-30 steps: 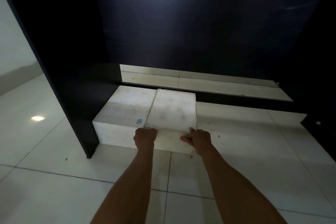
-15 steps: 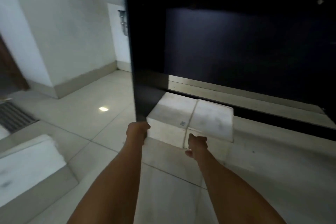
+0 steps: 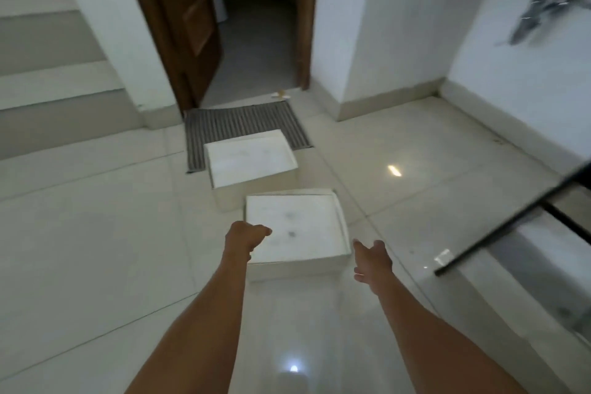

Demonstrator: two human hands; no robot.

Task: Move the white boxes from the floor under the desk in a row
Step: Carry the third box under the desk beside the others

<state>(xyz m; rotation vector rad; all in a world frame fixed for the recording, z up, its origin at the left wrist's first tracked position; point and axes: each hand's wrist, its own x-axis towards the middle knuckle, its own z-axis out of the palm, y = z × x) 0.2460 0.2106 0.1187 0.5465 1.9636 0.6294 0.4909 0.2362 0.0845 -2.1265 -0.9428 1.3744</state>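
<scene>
Two white boxes lie on the tiled floor. The nearer white box (image 3: 295, 227) sits straight ahead of me. The farther white box (image 3: 251, 158) rests partly on a striped mat. My left hand (image 3: 244, 238) hovers at the near box's left front corner, fingers curled, holding nothing. My right hand (image 3: 372, 257) is just off the box's right front corner, fingers spread and apart from it. The dark desk edge (image 3: 511, 224) shows at the right.
A grey striped doormat (image 3: 243, 121) lies before an open brown door (image 3: 179, 25) and a dim room. Steps (image 3: 48, 80) rise at the left. White walls stand behind and at the right. Glossy floor tiles spread to the left.
My view has swung left, away from the two boxes under the desk, to two boxes on the open floor. Both hands have left the desk boxes and now reach toward the near one.
</scene>
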